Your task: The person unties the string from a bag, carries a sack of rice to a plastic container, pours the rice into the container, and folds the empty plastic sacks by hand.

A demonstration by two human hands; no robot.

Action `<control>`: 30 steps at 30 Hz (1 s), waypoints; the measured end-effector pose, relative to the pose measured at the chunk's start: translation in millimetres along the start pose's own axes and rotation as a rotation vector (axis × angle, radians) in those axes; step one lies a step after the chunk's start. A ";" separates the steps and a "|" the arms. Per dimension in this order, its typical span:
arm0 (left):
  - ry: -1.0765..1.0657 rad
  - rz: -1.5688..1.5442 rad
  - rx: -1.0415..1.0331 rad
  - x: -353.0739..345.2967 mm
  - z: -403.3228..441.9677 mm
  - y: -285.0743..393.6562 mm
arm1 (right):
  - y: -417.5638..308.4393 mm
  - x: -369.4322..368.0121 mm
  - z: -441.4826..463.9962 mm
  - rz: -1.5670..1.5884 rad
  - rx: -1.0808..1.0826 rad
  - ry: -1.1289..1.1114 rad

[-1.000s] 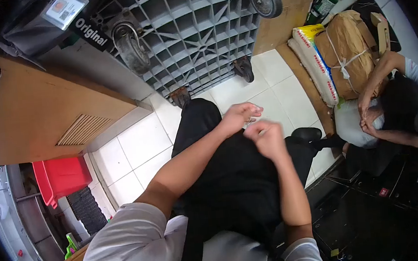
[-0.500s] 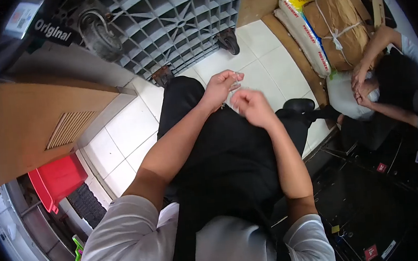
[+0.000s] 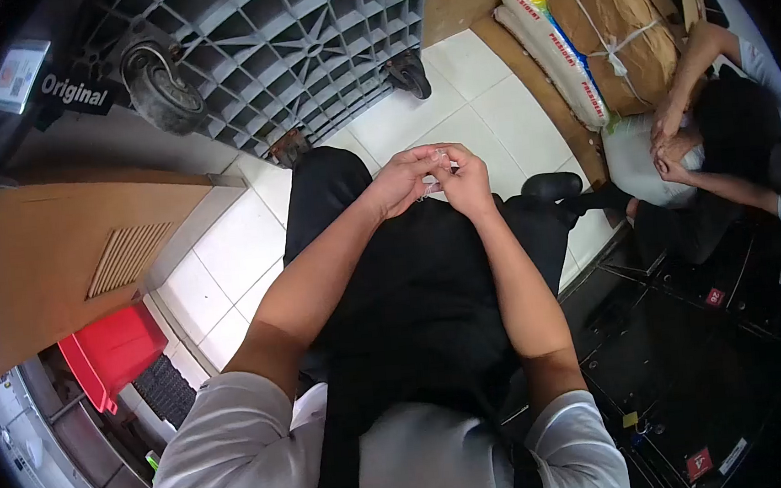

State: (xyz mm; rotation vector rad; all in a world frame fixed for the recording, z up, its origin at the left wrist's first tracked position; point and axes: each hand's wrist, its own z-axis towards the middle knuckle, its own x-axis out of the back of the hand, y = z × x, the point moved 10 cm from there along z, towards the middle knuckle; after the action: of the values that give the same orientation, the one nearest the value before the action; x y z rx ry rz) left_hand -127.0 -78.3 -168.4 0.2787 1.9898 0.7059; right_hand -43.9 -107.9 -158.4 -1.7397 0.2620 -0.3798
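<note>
My left hand (image 3: 397, 185) is closed over my lap, fingertips pinching a small clear plastic piece (image 3: 433, 186). My right hand (image 3: 466, 183) is closed as well, its thumb and fingertips meeting the left ones at the same piece. The piece looks thin and see-through; most of it is hidden by my fingers, so its exact kind does not show. Beneath both hands lies the black apron (image 3: 402, 280) across my knees.
A grey plastic platform with casters (image 3: 288, 46) stands on its side ahead. At right sits another person (image 3: 677, 153), hands together, near a PRESIDENT sack (image 3: 560, 61) and a tied brown paper bundle (image 3: 617, 33). Black lockers (image 3: 692, 340) stand right, a red bin (image 3: 119, 343) left.
My right hand has come leftward to meet my left hand, and both now grip the clear plastic piece. The view has shifted slightly.
</note>
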 end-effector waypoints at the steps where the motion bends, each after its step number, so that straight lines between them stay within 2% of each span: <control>1: 0.023 0.021 -0.010 3.6 1.0 0.4 | -5.0 2.1 -0.8 0.057 0.015 0.020; 2: 0.050 0.041 -0.020 8.1 1.0 0.3 | -1.2 4.1 -0.1 0.057 0.013 0.023; 4: 0.120 0.046 -0.076 19.7 1.0 6.1 | -13.2 11.4 2.1 -0.094 0.226 0.089; 5: 0.190 0.050 -0.132 29.2 -0.4 12.9 | -8.8 15.8 1.9 -0.090 0.226 0.090; 7: 0.187 0.049 -0.145 33.4 -1.5 21.6 | -6.3 18.5 1.2 -0.132 0.115 0.031; 8: 0.181 0.043 -0.161 33.4 -0.6 26.1 | -9.9 19.9 0.8 -0.177 0.150 0.025; 13: 0.223 0.067 -0.105 29.0 -0.8 20.0 | 6.5 9.4 0.4 -0.184 0.045 -0.119; 15: 0.435 0.245 -0.014 48.3 -4.6 13.7 | 30.7 13.4 2.0 -0.239 -0.084 -0.104; 16: 0.435 0.245 -0.012 54.1 -3.8 8.1 | 35.5 14.4 0.8 -0.239 -0.086 -0.104; 18: 0.374 0.824 -0.001 50.5 2.0 14.2 | 34.2 26.6 4.8 -0.483 -0.065 -0.037; 19: 0.370 0.828 -0.011 47.5 1.8 17.0 | 31.2 27.8 6.1 -0.486 -0.056 -0.032; 21: 0.349 0.591 0.015 38.0 -2.9 10.6 | 29.1 29.0 2.3 -0.515 -0.099 -0.037; 22: 0.307 0.361 -0.018 34.4 -3.5 9.3 | 28.8 24.9 -0.3 -0.481 -0.090 -0.033; 23: 0.296 0.363 -0.025 34.4 -4.6 10.9 | 24.5 16.3 -3.1 -0.576 -0.021 -0.065; 24: 0.290 0.268 -0.020 34.7 -5.6 10.9 | 5.4 0.1 -9.0 -0.713 0.136 -0.113; 25: 0.284 0.172 -0.015 32.8 -4.7 10.1 | -8.5 -14.3 -16.6 -0.691 0.175 -0.147; 27: 0.318 0.279 -0.044 28.0 -5.9 14.3 | -37.7 -34.5 -31.4 -0.778 0.359 -0.145; 28: 0.362 0.386 -0.069 28.6 -8.5 18.7 | -47.1 -32.4 -33.8 -0.780 0.362 -0.141; 29: 0.407 0.492 -0.093 29.6 -11.0 24.3 | -54.5 -28.7 -34.2 -0.649 0.325 -0.144; 30: 0.396 0.399 -0.111 32.9 -9.0 21.1 | -58.4 -26.0 -33.0 -0.516 0.287 -0.149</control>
State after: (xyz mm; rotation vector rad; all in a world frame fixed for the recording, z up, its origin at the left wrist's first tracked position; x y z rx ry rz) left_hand -153.4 -49.2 -176.6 0.5099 2.2827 1.1966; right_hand -82.7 -116.1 -98.3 -1.5244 -0.3445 -0.6237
